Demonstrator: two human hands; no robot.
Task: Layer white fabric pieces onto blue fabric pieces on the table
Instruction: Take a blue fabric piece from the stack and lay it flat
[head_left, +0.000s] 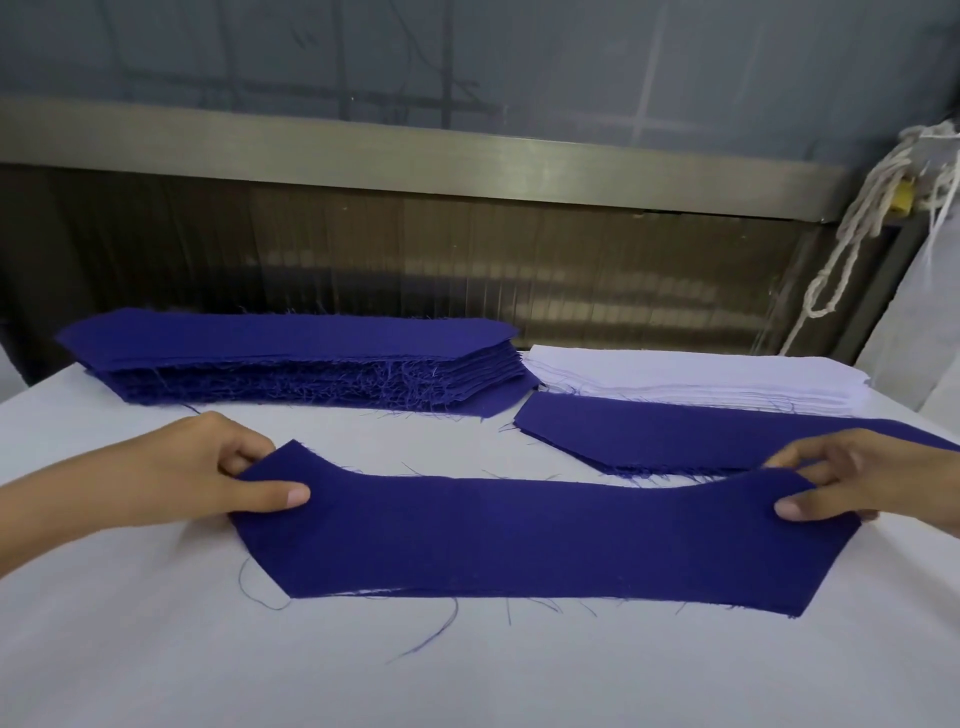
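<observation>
A long blue fabric piece (535, 535) lies across the near part of the white table (156, 649). My left hand (208, 473) pinches its left end between thumb and fingers, lifting that corner a little. At the other end, my right hand (862, 483) pinches the right corner the same way. Behind it on the right lies another flat blue piece (691, 439). A stack of white fabric pieces (691, 379) sits just beyond that. A tall stack of blue pieces (301, 358) with frayed edges stands at the back left.
A dark corrugated wall with a metal rail (415, 156) runs behind the table. White cords (857, 228) hang at the right. Loose blue threads (431, 634) lie on the table near the front piece.
</observation>
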